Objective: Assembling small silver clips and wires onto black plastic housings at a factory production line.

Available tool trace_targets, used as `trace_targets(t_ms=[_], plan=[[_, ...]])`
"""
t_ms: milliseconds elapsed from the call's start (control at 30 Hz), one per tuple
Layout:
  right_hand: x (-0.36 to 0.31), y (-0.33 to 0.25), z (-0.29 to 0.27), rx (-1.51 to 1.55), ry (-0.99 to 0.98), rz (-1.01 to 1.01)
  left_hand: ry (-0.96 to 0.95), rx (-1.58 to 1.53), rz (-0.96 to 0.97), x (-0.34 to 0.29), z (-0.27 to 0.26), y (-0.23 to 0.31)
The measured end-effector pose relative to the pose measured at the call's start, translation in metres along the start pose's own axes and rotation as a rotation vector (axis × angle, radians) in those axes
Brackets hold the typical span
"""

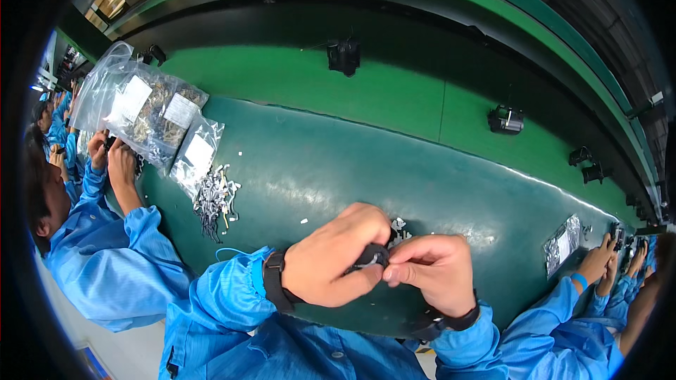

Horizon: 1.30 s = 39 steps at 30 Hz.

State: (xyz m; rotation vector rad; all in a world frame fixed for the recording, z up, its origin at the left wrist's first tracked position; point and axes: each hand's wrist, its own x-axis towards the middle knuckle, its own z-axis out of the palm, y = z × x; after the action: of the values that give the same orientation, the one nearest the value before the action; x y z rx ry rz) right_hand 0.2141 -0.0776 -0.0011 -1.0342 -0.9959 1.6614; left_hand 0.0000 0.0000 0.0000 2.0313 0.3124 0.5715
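Observation:
My left hand [338,255] is closed around a small black part [371,256], of which only a dark, curved, partly shiny piece shows between the fingers. Thumb and fingertips of my right hand [438,267] meet in a pinch against the right side of that part. Whatever the right fingertips grip is too small or hidden to make out. Just beyond the hands, a cluster of small white pieces [400,231] lies on the dark green worktable [310,158]. To the left is a loose pile of short grey and white wired connectors [215,200].
Clear plastic bags [163,116] of small parts stand at the left; another bag [562,245] lies at the right. Along the green belt [415,98] beyond sit black assemblies [343,57], [505,120]. Co-workers in blue sleeves [116,260] work close on both sides.

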Motion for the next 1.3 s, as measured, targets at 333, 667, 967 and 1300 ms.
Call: trace_targets(t_ms=[333,667,967,1300], plan=[[0.012,0.007,0.023,-0.445,0.278,-0.496,0.234,-0.202,-0.251,-0.006,0.007,0.004],[0.013,-0.003,0.008,-0.193,0.287,-0.349,0.227,-0.387,-0.216,-0.008,-0.001,-0.004],[0.014,-0.007,0.006,-0.308,0.126,-0.335,0.288,-0.426,-0.207,0.002,0.007,0.002],[0.014,-0.01,0.006,-0.437,0.019,-0.429,0.292,-0.432,-0.105,0.001,0.006,-0.001]])
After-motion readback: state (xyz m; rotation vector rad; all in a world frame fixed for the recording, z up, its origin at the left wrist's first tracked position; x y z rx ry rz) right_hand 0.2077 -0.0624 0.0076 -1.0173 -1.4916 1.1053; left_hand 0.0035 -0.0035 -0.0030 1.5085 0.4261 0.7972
